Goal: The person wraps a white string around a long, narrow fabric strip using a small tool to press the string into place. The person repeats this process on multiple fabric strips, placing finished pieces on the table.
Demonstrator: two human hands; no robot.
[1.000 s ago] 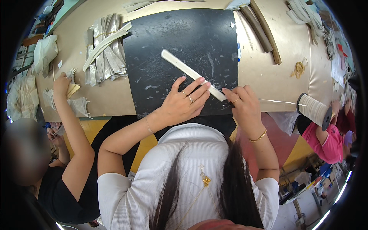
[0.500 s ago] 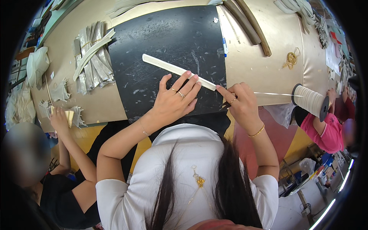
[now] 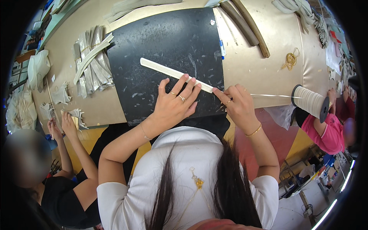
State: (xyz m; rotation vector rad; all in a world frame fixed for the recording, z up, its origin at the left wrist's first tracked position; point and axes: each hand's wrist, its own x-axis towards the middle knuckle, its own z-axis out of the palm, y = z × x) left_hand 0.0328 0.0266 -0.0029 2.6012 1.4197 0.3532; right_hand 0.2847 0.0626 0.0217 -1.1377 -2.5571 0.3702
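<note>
A long narrow white strip [image 3: 159, 68] lies slantwise on the black cutting mat [image 3: 161, 34]. My left hand [image 3: 176, 97] rests on the strip's middle, fingers spread and stretched out, pressing it down. At the strip's lower right end, my right hand [image 3: 238, 103] is closed in a pinch on thin white tape [image 3: 270, 95]. That tape runs taut rightward to a spool [image 3: 309, 100] with black flanges. Dark pointed tips of a small tool [image 3: 222, 107] poke out below my right fingers; its kind is mostly hidden by the hand.
A bundle of grey-white strips [image 3: 92, 65] lies left of the mat, with a curved white strip [image 3: 92, 57] on top. Two brown rods [image 3: 251, 28] and a coil of yellowish cord [image 3: 290, 60] lie at the right. A co-worker's hands [image 3: 63, 124] handle small pieces at the left.
My right hand has shifted slightly left and down along with the strip's end. My left hand stays on the strip. The co-worker's hands at the left have moved apart and lower.
</note>
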